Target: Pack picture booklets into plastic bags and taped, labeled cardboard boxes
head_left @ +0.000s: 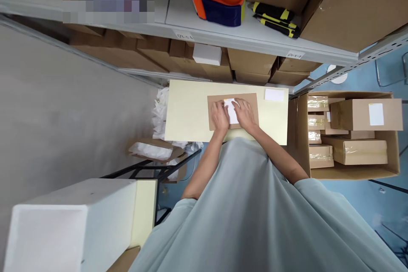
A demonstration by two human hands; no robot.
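The person stands over a pale yellow table (188, 110) with a flat brown cardboard box (247, 102) lying on it, square to the near edge. Both hands rest on the box top, pressing a white label (232, 110) that sits between them. The left hand (219, 115) lies flat with fingers spread along the label's left edge, and the right hand (245, 112) lies flat over its right side, so neither hand grips anything; the palms-down pose suits holding the paper smooth and steady against the cardboard. The box sits near the middle of the table, within easy reach of both arms.

A second white label (274, 94) lies apart on the table's far right corner. To the right stands a large open carton (393, 136) holding several taped parcels (357, 151), one bearing its own white sticker. Above, a metal shelf (178, 12) carries an orange and blue tape dispenser (219, 6) and black and yellow utility knives (277, 19). Crumpled white plastic bags (159, 112) crowd the table's left edge, and a white foam box (63, 221) sits in the near left corner. Nothing lies between the hands and the label
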